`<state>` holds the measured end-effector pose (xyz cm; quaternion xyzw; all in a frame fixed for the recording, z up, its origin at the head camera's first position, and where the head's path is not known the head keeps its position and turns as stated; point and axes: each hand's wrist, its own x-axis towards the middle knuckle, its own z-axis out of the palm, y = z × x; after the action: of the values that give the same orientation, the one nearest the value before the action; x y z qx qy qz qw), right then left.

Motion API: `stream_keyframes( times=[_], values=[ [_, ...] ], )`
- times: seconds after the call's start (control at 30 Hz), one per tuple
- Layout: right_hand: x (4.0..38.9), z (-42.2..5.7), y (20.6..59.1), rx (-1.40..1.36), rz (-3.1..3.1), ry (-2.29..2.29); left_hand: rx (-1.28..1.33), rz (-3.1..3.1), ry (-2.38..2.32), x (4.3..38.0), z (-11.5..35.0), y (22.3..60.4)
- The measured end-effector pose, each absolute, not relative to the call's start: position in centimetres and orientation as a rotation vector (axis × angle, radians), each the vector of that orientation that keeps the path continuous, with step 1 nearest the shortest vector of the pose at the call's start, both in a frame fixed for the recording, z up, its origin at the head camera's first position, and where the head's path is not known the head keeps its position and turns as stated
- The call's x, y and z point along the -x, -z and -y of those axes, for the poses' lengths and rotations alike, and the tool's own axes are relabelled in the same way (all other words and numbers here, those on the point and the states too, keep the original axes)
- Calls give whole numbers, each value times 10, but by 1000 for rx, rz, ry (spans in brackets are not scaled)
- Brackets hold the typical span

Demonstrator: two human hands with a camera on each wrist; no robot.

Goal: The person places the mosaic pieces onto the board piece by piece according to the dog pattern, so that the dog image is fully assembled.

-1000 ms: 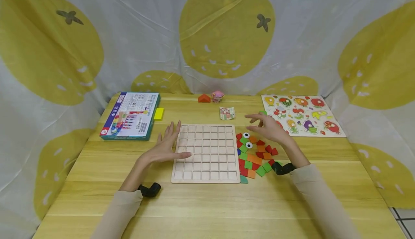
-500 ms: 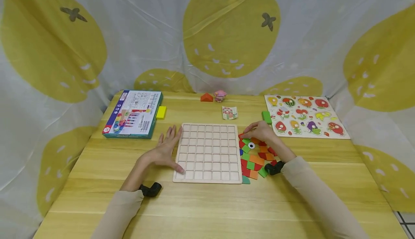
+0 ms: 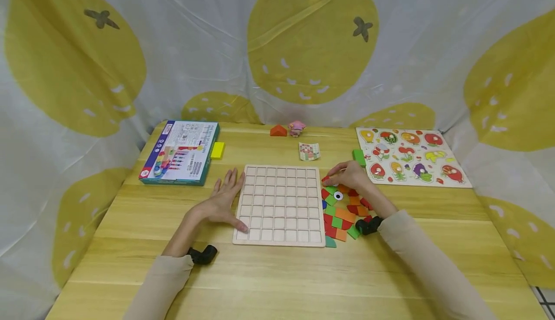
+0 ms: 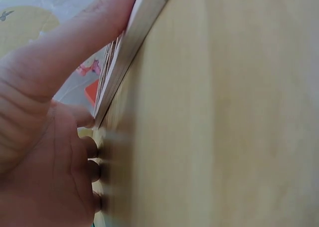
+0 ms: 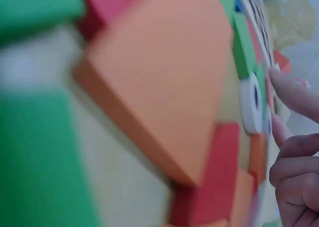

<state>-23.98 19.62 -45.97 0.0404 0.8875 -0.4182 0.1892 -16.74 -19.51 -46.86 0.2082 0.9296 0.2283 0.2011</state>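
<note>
A square wooden grid board (image 3: 281, 206) lies on the table between the hands, its cells bare. My left hand (image 3: 222, 201) is spread at its left side; the thumb rests on the board's lower left frame and the fingers reach along its edge. In the left wrist view, that thumb (image 4: 75, 42) touches the board's rim (image 4: 127, 45). At the board's top right corner my right hand (image 3: 352, 176) pinches a small red block (image 3: 325, 179) between thumb and index finger. Beneath it lies a pile of coloured blocks (image 3: 344, 214), with a white eye piece (image 3: 338, 195) among them.
A boxed toy set (image 3: 179, 152) lies at the back left, a yellow block (image 3: 218, 151) beside it. Behind the board are a red triangular block (image 3: 278, 130), a pink figurine (image 3: 297, 128) and a pattern card (image 3: 309, 152). A fruit puzzle (image 3: 412, 157) and green block (image 3: 358, 157) stand right.
My right hand has come down and left from above the pile to a red block at the board's corner. My left thumb has shifted down along the board's left side.
</note>
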Motion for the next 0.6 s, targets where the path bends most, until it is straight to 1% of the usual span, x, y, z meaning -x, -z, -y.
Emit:
stream_keyframes(
  times=[0.2, 0.43, 0.6],
  values=[
    [239, -193, 460, -107, -2535, 1117, -623, -2593, -627, 166, 199, 468],
    [243, -186, 465, 31, -2492, 1251, -653, -2581, -635, 167, 205, 471],
    [244, -185, 464, 94, -2573, 1188, -666, -2584, -625, 168, 204, 470]
  ],
)
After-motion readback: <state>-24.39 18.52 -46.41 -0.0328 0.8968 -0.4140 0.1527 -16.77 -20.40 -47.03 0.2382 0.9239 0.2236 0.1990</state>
